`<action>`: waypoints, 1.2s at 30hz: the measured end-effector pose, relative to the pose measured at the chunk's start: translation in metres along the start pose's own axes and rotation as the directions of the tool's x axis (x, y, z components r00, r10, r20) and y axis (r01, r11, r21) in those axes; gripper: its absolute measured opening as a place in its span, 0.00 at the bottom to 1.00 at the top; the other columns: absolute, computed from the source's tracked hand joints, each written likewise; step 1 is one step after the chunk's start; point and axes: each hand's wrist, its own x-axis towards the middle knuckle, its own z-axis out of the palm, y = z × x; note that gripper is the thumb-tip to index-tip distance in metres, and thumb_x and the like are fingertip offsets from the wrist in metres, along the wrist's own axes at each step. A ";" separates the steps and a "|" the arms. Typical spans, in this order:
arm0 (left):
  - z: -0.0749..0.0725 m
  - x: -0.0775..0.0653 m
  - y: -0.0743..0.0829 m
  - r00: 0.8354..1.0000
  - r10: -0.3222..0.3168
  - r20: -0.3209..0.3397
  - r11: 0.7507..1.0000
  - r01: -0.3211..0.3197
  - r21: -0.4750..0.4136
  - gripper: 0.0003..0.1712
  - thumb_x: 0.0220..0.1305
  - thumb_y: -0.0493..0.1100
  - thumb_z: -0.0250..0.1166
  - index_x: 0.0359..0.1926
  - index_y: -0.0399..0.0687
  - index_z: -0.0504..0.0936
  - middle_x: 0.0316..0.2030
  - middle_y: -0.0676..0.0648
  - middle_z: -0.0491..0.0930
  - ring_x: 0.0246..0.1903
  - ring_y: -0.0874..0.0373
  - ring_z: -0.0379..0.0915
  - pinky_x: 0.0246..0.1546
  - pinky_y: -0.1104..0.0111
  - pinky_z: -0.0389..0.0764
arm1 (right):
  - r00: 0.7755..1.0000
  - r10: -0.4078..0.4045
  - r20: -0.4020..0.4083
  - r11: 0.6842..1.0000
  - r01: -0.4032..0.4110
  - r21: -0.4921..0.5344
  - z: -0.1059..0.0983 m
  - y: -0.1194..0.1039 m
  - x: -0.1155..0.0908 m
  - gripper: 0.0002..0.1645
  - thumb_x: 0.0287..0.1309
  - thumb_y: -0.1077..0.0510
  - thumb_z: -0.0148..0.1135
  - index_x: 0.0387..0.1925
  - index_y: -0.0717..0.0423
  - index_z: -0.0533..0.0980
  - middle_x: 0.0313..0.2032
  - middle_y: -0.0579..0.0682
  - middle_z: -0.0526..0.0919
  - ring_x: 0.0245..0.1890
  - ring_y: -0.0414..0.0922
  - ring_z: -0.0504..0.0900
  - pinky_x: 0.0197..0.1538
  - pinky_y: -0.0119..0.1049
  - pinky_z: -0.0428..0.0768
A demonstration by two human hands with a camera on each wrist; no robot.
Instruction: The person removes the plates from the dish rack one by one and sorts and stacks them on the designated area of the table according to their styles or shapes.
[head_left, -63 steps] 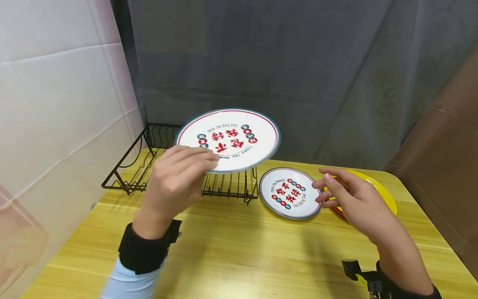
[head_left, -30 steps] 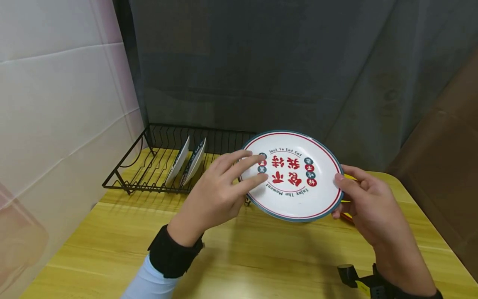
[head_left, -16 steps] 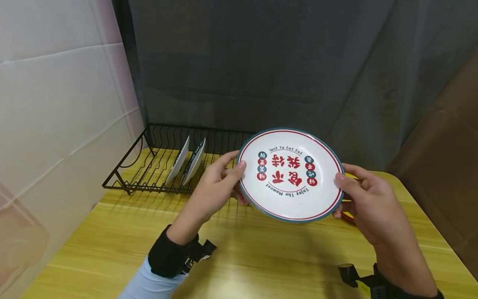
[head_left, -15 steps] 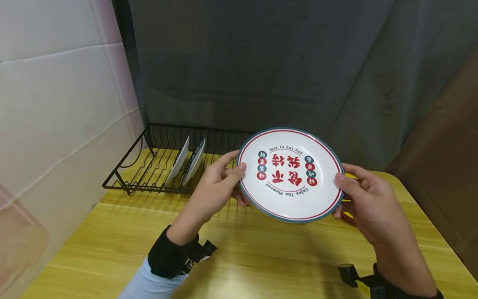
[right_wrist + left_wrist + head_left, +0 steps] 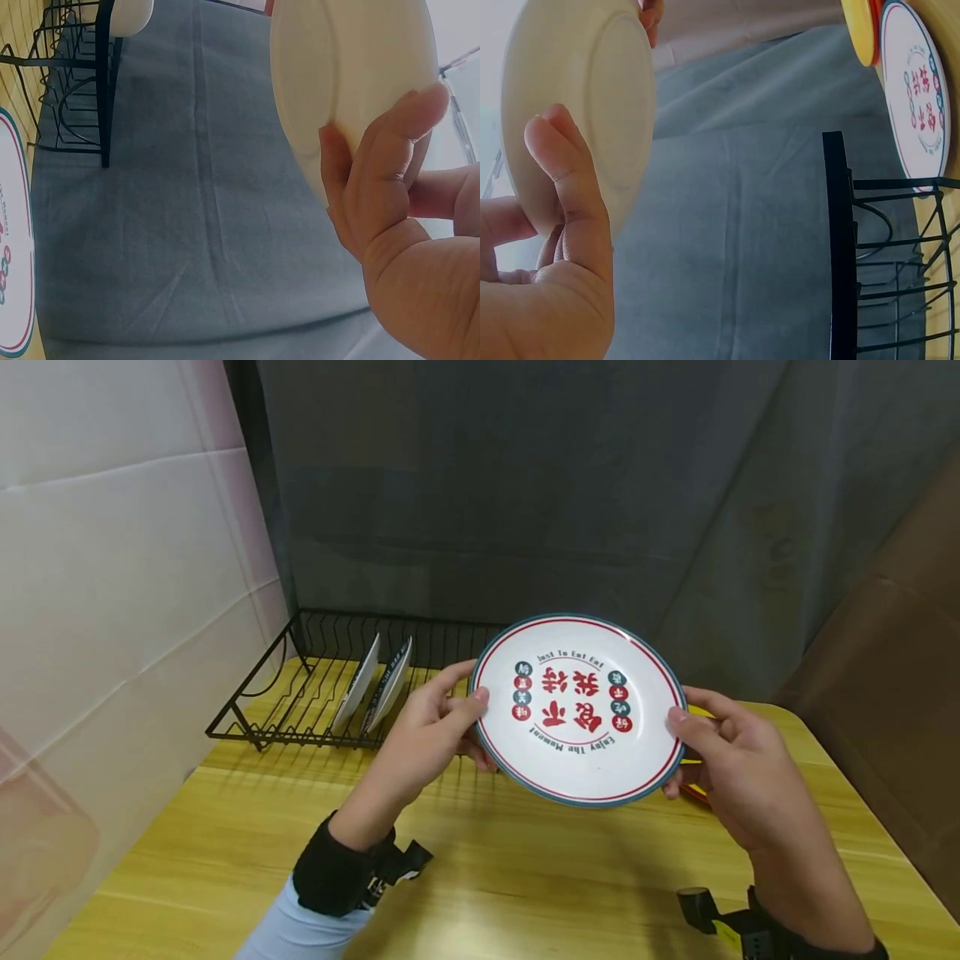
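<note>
Evidently, the left hand (image 5: pixel 427 731) pinched the raised plate (image 5: pixel 573 772) at 9 o'clock, the right hand (image 5: pixel 742 756) at 3, above the counter (image 5: pixel 525 885); matched pressure from both sides (no hard squeezing) seemed steadiest.

Plate underside (image 5: pixel 622 97) in both wrist views

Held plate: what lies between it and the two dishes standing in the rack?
In the head view, the left hand, gripping the plate, lies between them, with part of the rack visible behind it.
</note>
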 end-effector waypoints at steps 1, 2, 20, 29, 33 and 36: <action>0.000 0.000 0.000 1.000 0.003 0.002 1.000 -0.003 0.002 0.32 0.84 0.45 0.53 0.82 0.47 0.59 0.41 0.30 0.89 0.23 0.55 0.85 0.31 0.62 0.91 | 1.000 0.001 -0.001 1.000 -0.001 -0.001 0.000 0.000 0.000 0.34 0.79 0.54 0.58 0.76 0.62 0.58 0.35 0.48 0.91 0.20 0.50 0.80 0.27 0.37 0.88; 0.000 0.000 0.000 1.000 0.005 0.004 1.000 -0.005 0.004 0.32 0.84 0.45 0.53 0.82 0.46 0.59 0.41 0.30 0.88 0.23 0.55 0.85 0.31 0.62 0.91 | 1.000 0.001 -0.002 1.000 -0.001 -0.002 0.000 0.000 0.000 0.35 0.79 0.54 0.58 0.76 0.62 0.58 0.35 0.48 0.91 0.20 0.50 0.80 0.27 0.37 0.88; -0.004 0.003 -0.003 1.000 0.004 0.014 1.000 -0.004 0.029 0.30 0.84 0.44 0.55 0.81 0.56 0.62 0.38 0.37 0.88 0.26 0.52 0.87 0.31 0.60 0.92 | 0.984 0.023 -0.174 0.998 -0.033 -0.052 -0.044 0.004 0.008 0.39 0.79 0.53 0.59 0.79 0.63 0.55 0.32 0.44 0.88 0.23 0.47 0.82 0.29 0.33 0.88; -0.004 0.004 -0.002 1.000 0.003 0.003 0.999 -0.003 0.032 0.28 0.83 0.44 0.55 0.79 0.55 0.64 0.38 0.37 0.88 0.26 0.52 0.86 0.31 0.63 0.91 | 0.957 0.105 -0.270 0.828 -0.235 -0.509 -0.079 0.013 0.016 0.44 0.85 0.48 0.42 0.82 0.74 0.42 0.35 0.48 0.82 0.23 0.47 0.86 0.34 0.32 0.90; -0.004 0.003 -0.002 1.000 0.004 0.000 0.999 -0.004 0.036 0.28 0.83 0.43 0.55 0.78 0.54 0.65 0.37 0.38 0.88 0.26 0.53 0.86 0.31 0.64 0.91 | 0.951 0.136 -0.277 0.781 -0.275 -0.561 -0.091 0.029 0.022 0.43 0.86 0.50 0.39 0.80 0.80 0.40 0.36 0.59 0.83 0.23 0.47 0.87 0.33 0.34 0.91; -0.004 0.003 -0.002 1.000 0.006 -0.002 0.999 -0.006 0.037 0.27 0.83 0.44 0.56 0.78 0.54 0.65 0.37 0.38 0.88 0.26 0.53 0.86 0.31 0.63 0.91 | 0.950 0.159 -0.268 0.764 -0.291 -0.576 -0.096 0.042 0.029 0.42 0.86 0.51 0.39 0.78 0.83 0.41 0.37 0.63 0.83 0.24 0.45 0.87 0.33 0.34 0.91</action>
